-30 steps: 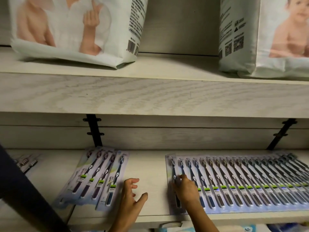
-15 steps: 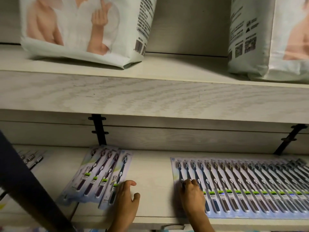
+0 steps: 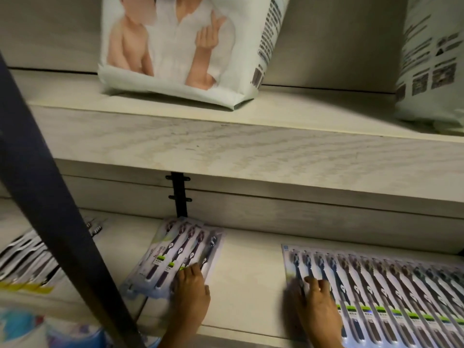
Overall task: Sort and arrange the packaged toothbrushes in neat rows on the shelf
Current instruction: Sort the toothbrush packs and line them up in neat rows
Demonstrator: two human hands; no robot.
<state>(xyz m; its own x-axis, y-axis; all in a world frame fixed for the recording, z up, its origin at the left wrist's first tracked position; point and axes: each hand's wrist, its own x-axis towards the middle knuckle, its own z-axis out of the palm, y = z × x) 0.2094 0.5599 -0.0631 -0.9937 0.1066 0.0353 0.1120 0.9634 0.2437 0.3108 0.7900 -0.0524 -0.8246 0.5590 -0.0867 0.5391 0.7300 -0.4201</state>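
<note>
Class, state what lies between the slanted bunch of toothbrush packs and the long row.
Nothing but bare shelf, as the head view shows, separates the slanted bunch from the long row.

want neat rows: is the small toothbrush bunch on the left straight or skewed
Skewed. The small bunch lies at a slant to the shelf edge, left hand resting on its near corner.

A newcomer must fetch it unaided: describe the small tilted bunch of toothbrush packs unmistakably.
Start at the pale wooden lower shelf and the black metal bracket on its back wall. In front of that bracket lies a small fan of white-carded dark toothbrush packs, the left hand resting on its near corner. Unlike the long straight row of packs to its right, it is short and slanted.
</note>
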